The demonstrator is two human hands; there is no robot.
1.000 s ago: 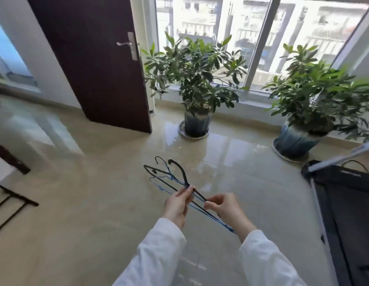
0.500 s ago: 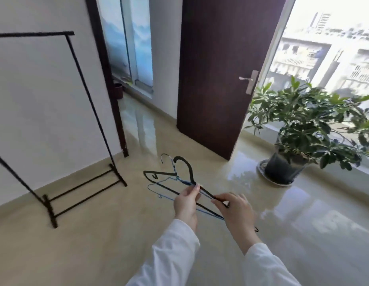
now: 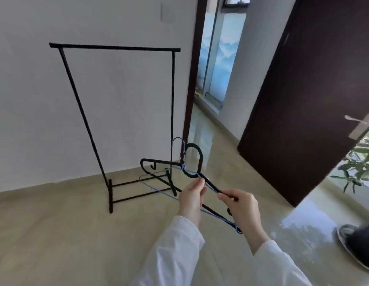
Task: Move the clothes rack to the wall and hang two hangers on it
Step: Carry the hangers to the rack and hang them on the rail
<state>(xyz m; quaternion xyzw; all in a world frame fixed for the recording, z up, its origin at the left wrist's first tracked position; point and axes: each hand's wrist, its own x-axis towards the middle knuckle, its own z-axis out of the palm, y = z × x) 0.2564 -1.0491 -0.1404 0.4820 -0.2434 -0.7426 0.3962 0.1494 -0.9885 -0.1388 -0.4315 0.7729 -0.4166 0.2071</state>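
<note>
Hangers [image 3: 197, 162], black and blue, overlapped; rack [image 3: 115, 47] bare.

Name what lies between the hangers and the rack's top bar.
Nothing: in the head view, only bare white wall shows between the hangers and the top bar.

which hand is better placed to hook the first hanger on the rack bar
Probably the left hand: it pinches the hangers just below their hooks and is on the clothes rack side. The right hand grips further down the black hanger's arm.
</note>
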